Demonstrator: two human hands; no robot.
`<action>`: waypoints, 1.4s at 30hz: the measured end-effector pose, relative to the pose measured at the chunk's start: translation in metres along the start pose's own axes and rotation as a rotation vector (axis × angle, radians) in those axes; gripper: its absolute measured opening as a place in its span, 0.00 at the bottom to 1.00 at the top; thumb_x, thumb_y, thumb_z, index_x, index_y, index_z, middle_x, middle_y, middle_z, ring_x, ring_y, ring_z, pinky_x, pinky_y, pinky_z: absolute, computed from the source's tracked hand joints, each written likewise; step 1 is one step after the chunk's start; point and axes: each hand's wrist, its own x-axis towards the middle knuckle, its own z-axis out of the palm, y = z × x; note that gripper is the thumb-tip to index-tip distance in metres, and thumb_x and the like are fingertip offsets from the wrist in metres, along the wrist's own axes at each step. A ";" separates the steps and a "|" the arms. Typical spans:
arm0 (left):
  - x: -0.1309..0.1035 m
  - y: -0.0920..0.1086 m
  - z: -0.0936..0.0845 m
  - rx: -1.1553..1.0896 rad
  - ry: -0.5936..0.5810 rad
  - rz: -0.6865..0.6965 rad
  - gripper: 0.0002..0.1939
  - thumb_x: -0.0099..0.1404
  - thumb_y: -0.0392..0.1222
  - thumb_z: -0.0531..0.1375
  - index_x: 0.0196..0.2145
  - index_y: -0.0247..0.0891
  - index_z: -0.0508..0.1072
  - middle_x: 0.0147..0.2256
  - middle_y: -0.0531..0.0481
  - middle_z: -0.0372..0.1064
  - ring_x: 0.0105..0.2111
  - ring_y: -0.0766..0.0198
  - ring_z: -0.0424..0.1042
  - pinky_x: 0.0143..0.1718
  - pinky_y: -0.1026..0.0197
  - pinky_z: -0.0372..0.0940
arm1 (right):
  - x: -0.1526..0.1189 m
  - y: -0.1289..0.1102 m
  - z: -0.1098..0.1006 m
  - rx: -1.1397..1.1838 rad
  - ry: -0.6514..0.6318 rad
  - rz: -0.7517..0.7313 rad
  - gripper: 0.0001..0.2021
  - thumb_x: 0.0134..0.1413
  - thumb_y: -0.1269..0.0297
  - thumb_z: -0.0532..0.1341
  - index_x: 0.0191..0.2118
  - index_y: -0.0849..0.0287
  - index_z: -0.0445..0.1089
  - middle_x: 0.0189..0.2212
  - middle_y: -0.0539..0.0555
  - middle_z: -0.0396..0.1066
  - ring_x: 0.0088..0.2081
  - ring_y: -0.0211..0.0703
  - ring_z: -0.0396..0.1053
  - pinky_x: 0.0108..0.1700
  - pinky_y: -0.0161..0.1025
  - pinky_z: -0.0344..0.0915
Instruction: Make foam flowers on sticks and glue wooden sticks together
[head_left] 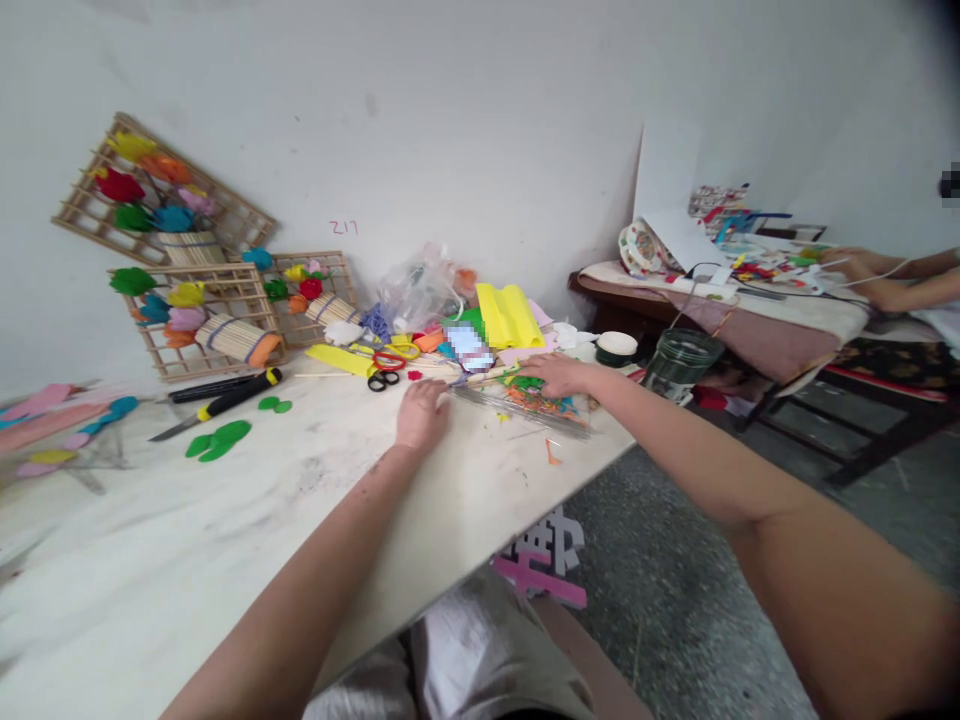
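My left hand [422, 412] rests on the white table [300, 560], its fingers bent near thin sticks; whether they hold anything is hidden. My right hand [553, 374] reaches over a pile of orange and green scraps [551, 405], fingers spread on its upper edge. Thin wires [525, 411] lie across the front of the pile. Between and behind the hands is a phone [470, 350] with a blurred screen, beside yellow crepe paper [510, 316]. Black scissors [383, 380] and red-handled scissors [389, 360] lie left of my left hand, near a small red piece [415, 375].
Flower-decorated wooden lattices [217, 320] lean against the wall at left. A utility knife [232, 397] and green paper pieces [221, 440] lie before them. A white-topped tub [616, 347] and dark green container [682, 362] stand right. Another person's arm [900, 282] reaches over a second table [795, 325].
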 end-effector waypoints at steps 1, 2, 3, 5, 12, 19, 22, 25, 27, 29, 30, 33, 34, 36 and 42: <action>0.004 0.011 0.004 -0.003 -0.052 0.054 0.19 0.60 0.35 0.54 0.49 0.34 0.69 0.51 0.45 0.67 0.55 0.59 0.60 0.59 0.58 0.49 | -0.002 -0.003 -0.001 -0.007 -0.004 -0.021 0.30 0.46 0.69 0.61 0.58 0.51 0.62 0.61 0.52 0.54 0.62 0.53 0.49 0.61 0.51 0.44; 0.008 0.020 0.008 -0.007 -0.108 0.098 0.20 0.61 0.35 0.54 0.51 0.35 0.68 0.53 0.45 0.65 0.57 0.59 0.58 0.60 0.57 0.47 | -0.003 -0.006 -0.002 -0.016 -0.009 -0.047 0.30 0.45 0.69 0.61 0.58 0.50 0.61 0.61 0.52 0.54 0.62 0.53 0.49 0.61 0.52 0.43; 0.012 0.028 0.013 -0.015 -0.162 0.125 0.21 0.61 0.35 0.53 0.53 0.35 0.67 0.55 0.45 0.63 0.58 0.59 0.56 0.61 0.56 0.45 | -0.004 -0.010 -0.003 -0.024 -0.014 -0.075 0.31 0.45 0.69 0.61 0.58 0.50 0.61 0.61 0.52 0.54 0.62 0.53 0.48 0.61 0.53 0.43; 0.017 0.039 0.023 -0.037 -0.239 0.156 0.22 0.63 0.36 0.51 0.55 0.34 0.63 0.57 0.45 0.59 0.59 0.60 0.54 0.61 0.57 0.45 | -0.006 -0.016 -0.002 -0.028 -0.027 -0.122 0.32 0.44 0.70 0.62 0.58 0.50 0.61 0.61 0.51 0.54 0.63 0.53 0.47 0.61 0.54 0.42; 0.016 0.045 0.041 -0.034 -0.349 0.111 0.21 0.66 0.40 0.49 0.56 0.35 0.62 0.58 0.44 0.58 0.60 0.58 0.53 0.60 0.57 0.49 | -0.008 -0.015 0.006 0.003 -0.085 -0.199 0.27 0.50 0.73 0.57 0.57 0.52 0.62 0.61 0.50 0.55 0.62 0.47 0.50 0.61 0.49 0.46; 0.002 0.047 0.029 0.012 -0.285 0.153 0.17 0.68 0.40 0.47 0.50 0.41 0.69 0.53 0.49 0.66 0.56 0.63 0.60 0.57 0.60 0.55 | 0.000 0.007 0.014 0.031 -0.047 -0.300 0.21 0.53 0.71 0.58 0.54 0.54 0.67 0.57 0.54 0.61 0.57 0.47 0.59 0.55 0.42 0.56; 0.001 0.046 0.028 0.015 -0.262 0.153 0.16 0.67 0.40 0.48 0.46 0.40 0.72 0.50 0.48 0.69 0.53 0.63 0.65 0.55 0.61 0.58 | 0.000 0.012 0.017 0.084 -0.008 -0.304 0.16 0.54 0.67 0.57 0.48 0.51 0.72 0.54 0.51 0.65 0.53 0.45 0.65 0.51 0.39 0.60; 0.001 0.045 0.027 -0.006 -0.236 0.160 0.14 0.66 0.40 0.50 0.43 0.40 0.74 0.47 0.48 0.71 0.49 0.63 0.68 0.52 0.62 0.60 | -0.001 0.017 0.018 0.140 0.010 -0.294 0.12 0.54 0.65 0.58 0.42 0.50 0.75 0.51 0.49 0.69 0.48 0.42 0.69 0.48 0.35 0.61; 0.000 0.043 0.027 -0.026 -0.222 0.173 0.14 0.66 0.40 0.50 0.41 0.40 0.74 0.45 0.49 0.72 0.46 0.63 0.70 0.49 0.63 0.62 | -0.002 0.017 0.016 0.158 0.013 -0.279 0.11 0.54 0.64 0.58 0.40 0.52 0.76 0.49 0.50 0.70 0.46 0.42 0.70 0.46 0.35 0.61; 0.000 0.042 0.027 -0.047 -0.213 0.182 0.13 0.65 0.39 0.51 0.40 0.40 0.75 0.43 0.49 0.73 0.44 0.63 0.70 0.47 0.64 0.63 | -0.003 0.016 0.015 0.150 0.020 -0.244 0.10 0.54 0.64 0.58 0.39 0.53 0.77 0.48 0.50 0.71 0.44 0.41 0.71 0.43 0.34 0.62; 0.000 0.041 0.027 -0.059 -0.207 0.184 0.13 0.65 0.39 0.51 0.39 0.40 0.75 0.42 0.49 0.73 0.43 0.63 0.71 0.47 0.64 0.63 | -0.004 0.014 0.014 0.134 0.027 -0.219 0.10 0.53 0.64 0.59 0.38 0.53 0.77 0.48 0.50 0.71 0.43 0.41 0.71 0.41 0.34 0.62; -0.001 0.040 0.028 -0.087 -0.186 0.184 0.12 0.64 0.39 0.53 0.38 0.41 0.76 0.40 0.49 0.74 0.42 0.63 0.71 0.45 0.64 0.63 | -0.005 0.008 0.014 0.059 0.053 -0.162 0.09 0.53 0.65 0.59 0.36 0.52 0.77 0.47 0.48 0.72 0.43 0.41 0.71 0.39 0.34 0.61; -0.002 0.039 0.028 -0.089 -0.177 0.186 0.12 0.64 0.39 0.53 0.38 0.41 0.76 0.40 0.49 0.74 0.42 0.63 0.71 0.45 0.64 0.63 | -0.005 0.006 0.014 0.035 0.062 -0.156 0.09 0.53 0.66 0.59 0.36 0.52 0.77 0.46 0.48 0.72 0.43 0.42 0.70 0.38 0.33 0.61; -0.003 0.038 0.029 -0.080 -0.160 0.185 0.11 0.63 0.39 0.53 0.38 0.41 0.76 0.39 0.49 0.74 0.42 0.63 0.71 0.45 0.64 0.63 | -0.006 0.003 0.014 -0.007 0.081 -0.136 0.09 0.52 0.66 0.59 0.37 0.53 0.76 0.44 0.48 0.74 0.43 0.42 0.70 0.38 0.34 0.60; -0.005 0.039 0.029 0.003 -0.138 0.176 0.11 0.63 0.40 0.54 0.39 0.40 0.75 0.38 0.47 0.73 0.43 0.61 0.69 0.46 0.62 0.63 | -0.008 -0.008 0.011 -0.114 0.118 -0.057 0.13 0.50 0.65 0.59 0.42 0.55 0.73 0.42 0.53 0.74 0.43 0.46 0.69 0.40 0.37 0.60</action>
